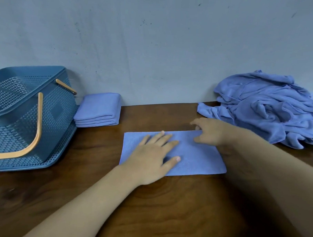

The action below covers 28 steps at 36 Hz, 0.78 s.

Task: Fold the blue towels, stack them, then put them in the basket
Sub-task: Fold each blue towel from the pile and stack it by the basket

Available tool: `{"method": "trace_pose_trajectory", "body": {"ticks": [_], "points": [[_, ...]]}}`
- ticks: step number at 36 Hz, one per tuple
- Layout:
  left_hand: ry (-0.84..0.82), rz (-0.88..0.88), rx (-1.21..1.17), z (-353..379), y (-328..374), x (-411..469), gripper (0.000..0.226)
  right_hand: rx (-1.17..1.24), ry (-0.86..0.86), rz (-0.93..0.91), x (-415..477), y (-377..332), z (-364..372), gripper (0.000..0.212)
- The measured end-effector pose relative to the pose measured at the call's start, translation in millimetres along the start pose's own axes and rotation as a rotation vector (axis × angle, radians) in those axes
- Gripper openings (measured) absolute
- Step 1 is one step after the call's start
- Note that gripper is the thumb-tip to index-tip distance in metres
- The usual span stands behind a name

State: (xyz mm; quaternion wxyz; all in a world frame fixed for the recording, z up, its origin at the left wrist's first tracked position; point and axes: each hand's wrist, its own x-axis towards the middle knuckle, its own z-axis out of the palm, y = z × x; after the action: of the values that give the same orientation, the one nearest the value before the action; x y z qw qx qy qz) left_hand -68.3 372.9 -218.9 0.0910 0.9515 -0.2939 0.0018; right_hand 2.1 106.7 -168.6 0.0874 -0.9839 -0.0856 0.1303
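The left hand is lying flat on a half-folded blue towel, its fingers straight and spread, pressing the cloth onto the wooden table. The right hand is resting at the towel's far right corner, just beyond the left fingertips. Its fingers are curling down onto the edge, but blur is hiding whether they are pinching it. A stack of folded towels is sitting well left of the left fingers, just beside the blue basket. A loose towel pile is lying just right of the right fingers
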Motion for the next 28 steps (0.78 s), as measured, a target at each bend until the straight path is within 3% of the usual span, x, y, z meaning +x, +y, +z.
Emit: {"method": "trace_pose_trajectory", "body": {"ticks": [3, 9, 13, 19, 21, 26, 28], "points": [[-0.114, -0.032, -0.009, 10, -1, -1, 0.076, -0.043, -0.141, 0.053, 12, -6, -16, 0.037], [-0.146, -0.040, 0.004, 10, -2, 0, 0.082, -0.066, -0.286, 0.076, 29, -11, -30, 0.029], [-0.147, -0.037, 0.007, 9, -2, 0, 0.082, 0.106, -0.271, 0.055, 25, 3, -32, 0.034], [-0.137, -0.034, 0.010, 10, -2, 0, 0.083, 0.666, -0.130, -0.064, -12, 30, -12, 0.051], [-0.134, -0.035, 0.009, 9, -2, 0, 0.083, 0.828, -0.125, -0.121, -25, 37, 0, 0.047], [-0.136, -0.040, 0.006, 9, -1, 0, 0.083, 0.743, -0.036, -0.137, -54, 32, 23, 0.020], [-0.139, -0.041, -0.004, 8, -1, 0, 0.083, 0.782, 0.029, -0.105, -59, 24, 32, 0.022]]}}
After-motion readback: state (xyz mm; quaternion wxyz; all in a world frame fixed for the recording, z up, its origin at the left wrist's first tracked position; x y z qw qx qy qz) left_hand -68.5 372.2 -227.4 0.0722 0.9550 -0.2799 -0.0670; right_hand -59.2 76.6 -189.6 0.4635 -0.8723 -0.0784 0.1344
